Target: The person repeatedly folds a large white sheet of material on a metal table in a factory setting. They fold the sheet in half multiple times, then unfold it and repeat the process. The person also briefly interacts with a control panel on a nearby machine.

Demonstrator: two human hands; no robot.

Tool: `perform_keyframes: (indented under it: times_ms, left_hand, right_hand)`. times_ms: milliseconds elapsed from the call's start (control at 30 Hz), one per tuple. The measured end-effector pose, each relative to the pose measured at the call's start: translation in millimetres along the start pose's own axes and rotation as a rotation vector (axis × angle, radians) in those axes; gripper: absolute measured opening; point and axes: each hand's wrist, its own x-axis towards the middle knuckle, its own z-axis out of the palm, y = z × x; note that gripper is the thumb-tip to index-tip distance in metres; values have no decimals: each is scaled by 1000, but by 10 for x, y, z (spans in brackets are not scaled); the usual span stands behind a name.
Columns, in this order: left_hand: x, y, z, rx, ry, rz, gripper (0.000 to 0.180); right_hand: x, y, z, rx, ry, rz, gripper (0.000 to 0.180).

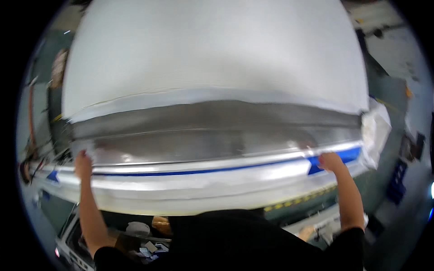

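Note:
A wide white sheet lies across a large surface ahead of me, its near edge uneven. Between that edge and me runs a shiny grey metal plate, bordered on my side by a pale rail with a blue stripe. At the plate's left end is my left hand, fingers curled closed. My right hand is also closed, beside a blue triangular patch near the plate's right end. Whatever the fingers of either hand hold, if anything, is too small or hidden to make out.
Crumpled white material hangs at the right end of the plate. A yellow and black striped band runs below the rail. Behind my left forearm, a cart and assorted small items stand low. Blue bins are at far right.

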Motion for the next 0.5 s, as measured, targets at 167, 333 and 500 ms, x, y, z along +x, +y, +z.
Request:
perform_keyframes:
  times_ms: [167,333,500]
  left_hand:
    - [85,341,29,-191,439,287,37]
    - [188,858,18,-487,547,417,31]
    - [175,855,21,-649,618,392,32]
  right_hand:
    - [-138,-824,-685,220,218,-18,15]
    - [60,-2181,-1578,309,343,-177,16]
    - [236,-4134,-2922,338,548,-653,15]
